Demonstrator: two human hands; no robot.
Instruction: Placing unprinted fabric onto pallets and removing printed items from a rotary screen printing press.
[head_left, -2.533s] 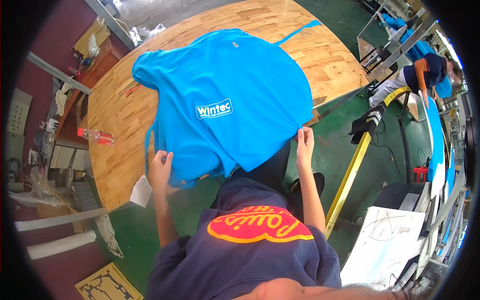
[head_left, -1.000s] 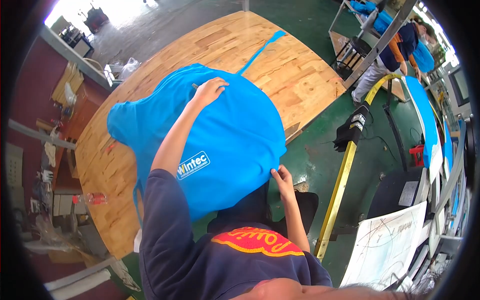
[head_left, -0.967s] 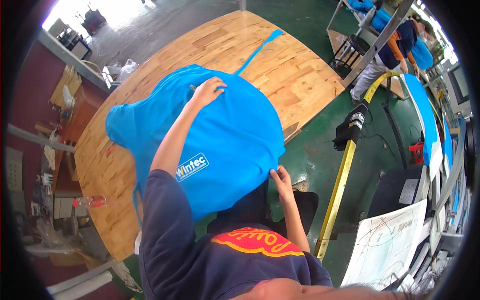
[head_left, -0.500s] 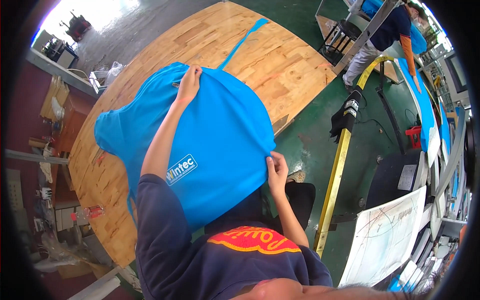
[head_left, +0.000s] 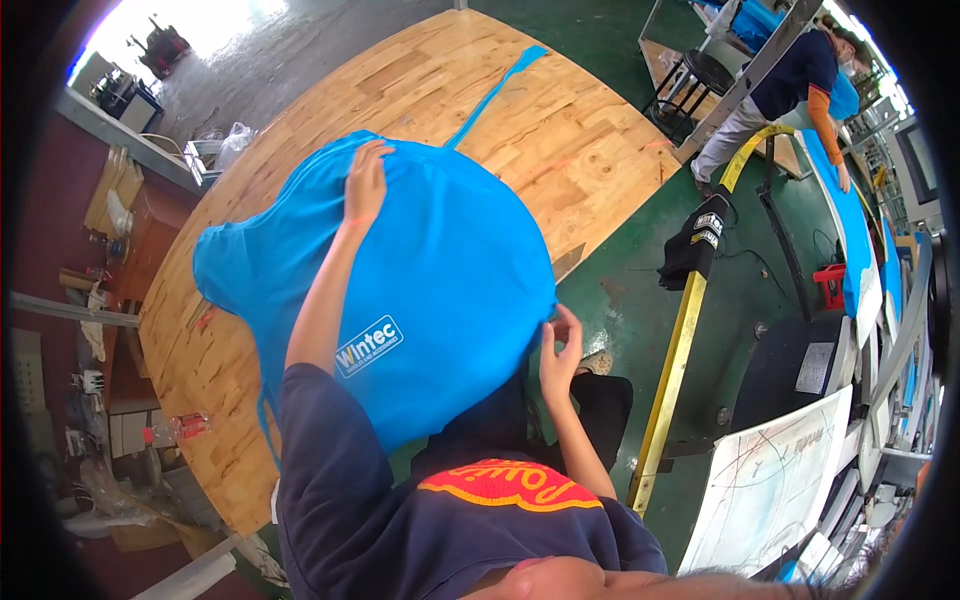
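Note:
A large blue fabric cover (head_left: 430, 270) with a printed patch, its cloth wrinkled, is spread over the wooden table (head_left: 570, 140) and hangs past the near right edge toward my dark-clothed legs. A thin blue strap (head_left: 490, 95) extends across the far part of the table. My left hand (head_left: 365, 185) reaches over the cover, fingers curled onto the fabric near its far edge. My right hand (head_left: 560, 345) has its fingertips closed on the cover's right edge, lower down and beyond the table.
A long yellow bar (head_left: 670, 380) with black cloth runs along the right, beside a white marked sheet (head_left: 760, 480) and blue-and-white strips (head_left: 850, 250). A co-worker (head_left: 800, 90) bends near a black stool (head_left: 690, 85) at upper right. A bottle (head_left: 185, 428) lies at left.
Since the oldest frame my left hand has moved from the cover's near left up to its far edge. My right hand stayed at the right edge, slightly lower in view. The co-worker's arm shifted.

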